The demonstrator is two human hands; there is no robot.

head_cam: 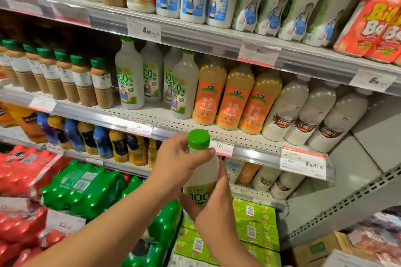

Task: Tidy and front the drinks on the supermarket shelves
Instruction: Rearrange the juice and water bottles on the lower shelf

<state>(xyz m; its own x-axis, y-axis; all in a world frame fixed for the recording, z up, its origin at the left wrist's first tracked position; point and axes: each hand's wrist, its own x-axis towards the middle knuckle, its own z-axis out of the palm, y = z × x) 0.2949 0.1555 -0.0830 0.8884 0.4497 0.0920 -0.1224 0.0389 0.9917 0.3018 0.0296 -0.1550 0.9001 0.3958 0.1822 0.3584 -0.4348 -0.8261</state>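
I hold a coconut-water bottle with a green cap upright in front of the middle shelf. My left hand grips its neck just under the cap. My right hand wraps around its lower body over the "100%" label. Several matching coconut-water bottles stand on the middle shelf, one of them forward of the rest. Beside them stand three orange mango-drink bottles and three white coconut-milk bottles.
Green-capped coffee bottles line the shelf's left. The top shelf carries tall coconut drinks and red cans. Below are blue-and-orange bottles, red and green shrink-wrapped packs, green cartons. Bare shelf lies before the coconut water.
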